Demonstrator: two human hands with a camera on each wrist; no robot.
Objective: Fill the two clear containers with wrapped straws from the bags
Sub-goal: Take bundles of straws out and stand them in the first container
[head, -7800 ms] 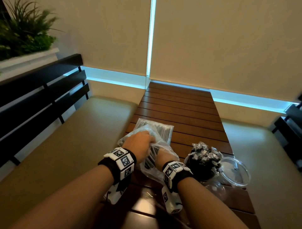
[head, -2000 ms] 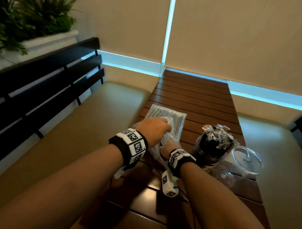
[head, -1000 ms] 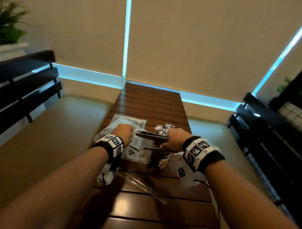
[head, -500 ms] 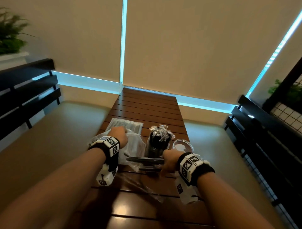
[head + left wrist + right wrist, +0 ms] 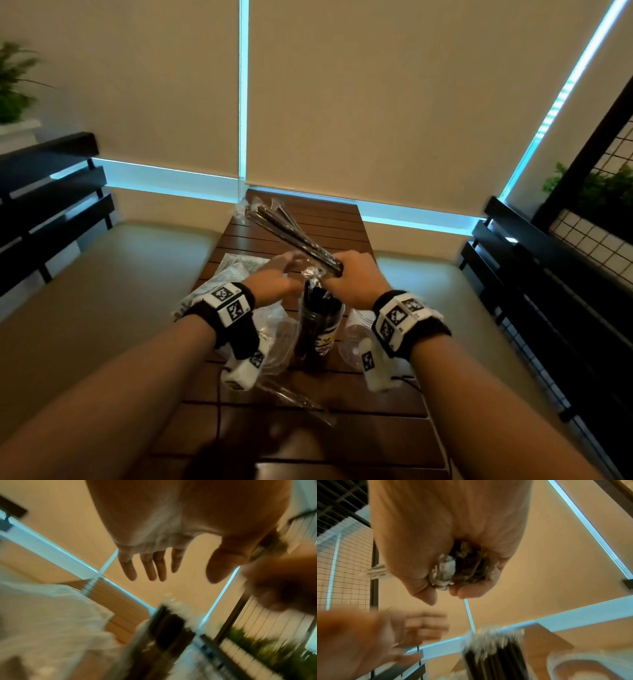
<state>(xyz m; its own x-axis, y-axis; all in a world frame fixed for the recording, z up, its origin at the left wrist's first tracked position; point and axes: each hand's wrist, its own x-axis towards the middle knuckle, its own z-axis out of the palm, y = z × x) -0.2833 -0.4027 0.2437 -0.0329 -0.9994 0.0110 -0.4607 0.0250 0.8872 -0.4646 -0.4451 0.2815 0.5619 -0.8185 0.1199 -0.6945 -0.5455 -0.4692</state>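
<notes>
My right hand (image 5: 346, 274) grips a bundle of dark wrapped straws (image 5: 284, 229) by one end, the rest fanning up and away to the left; the wrist view shows the wrapper ends (image 5: 447, 569) bunched in the fist (image 5: 443, 592). Under it stands a clear container (image 5: 320, 329) packed with black straws, also in the wrist views (image 5: 171, 630) (image 5: 494, 654). My left hand (image 5: 277, 277) hovers just left of the container with fingers (image 5: 150, 566) straight and spread, holding nothing. Two straw bags (image 5: 222, 287) lie at the left of the table.
A clear lid (image 5: 356, 318) and a second clear container (image 5: 349, 349) sit right of the full one on the slatted wooden table (image 5: 308, 428). Loose plastic wrap (image 5: 291, 401) lies nearer me. Cushioned benches flank the table, with black rails beyond them.
My right hand has lifted the straw bundle from lying low beside the container to above its mouth, tilting the straws upward. My left hand has left the bag and moved toward the container, opening.
</notes>
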